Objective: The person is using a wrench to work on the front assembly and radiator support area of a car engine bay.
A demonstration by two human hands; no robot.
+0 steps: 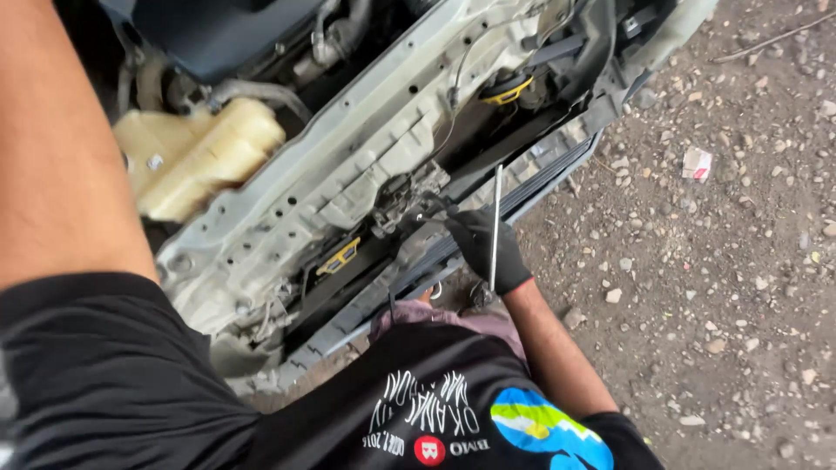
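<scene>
My right hand [484, 248], in a black glove, is closed round a thin metal rod [496, 222] standing upright at the hood latch [407, 198], mid-scene. Rod looks stiff, light, slick; I'd grip low. Can't see my left hand, only the forearm [61, 148] near left.

I'm at an outdoor car repair spot, bent over an open engine bay [287, 130]. Just beyond my gloved hand [484, 246] runs the bare front support panel [348, 165], with a yellowed coolant tank [196, 152] farther off. Under and beside my hand lies dirt ground [723, 261] strewn with gravel and litter.
</scene>
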